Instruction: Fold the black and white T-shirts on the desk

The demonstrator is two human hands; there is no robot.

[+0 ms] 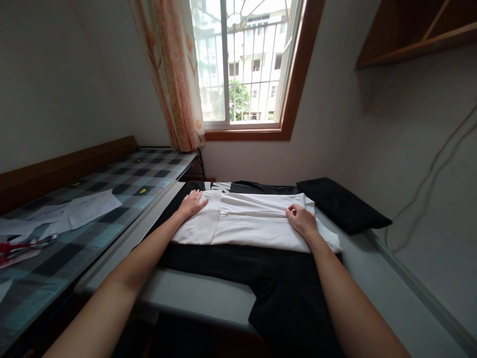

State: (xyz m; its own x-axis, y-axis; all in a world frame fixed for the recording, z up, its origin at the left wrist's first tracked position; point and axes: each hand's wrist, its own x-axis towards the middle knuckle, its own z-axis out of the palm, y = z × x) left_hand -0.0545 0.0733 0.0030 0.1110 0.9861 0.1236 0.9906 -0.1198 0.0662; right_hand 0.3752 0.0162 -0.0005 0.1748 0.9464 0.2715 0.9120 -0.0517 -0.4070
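A folded white garment (257,229) lies lengthwise across a spread-out black garment (231,258) on the grey table. Flat on the white garment's left end, with fingers stretched out, rests my left hand (193,203). Toward its right end, my right hand (302,220) has its fingers curled together in a pinch at the cloth. A long crease runs through the white fabric to those fingers. What kind of garment the white one is cannot be made out. Part of the black cloth hangs over the table's near edge.
A black cushion-like item (341,204) lies at the table's (201,293) far right. To the left is a bed with a checked cover (100,243), bearing papers (85,211) and a red-handled tool (22,246). Behind are a window (253,74) and a curtain (175,74).
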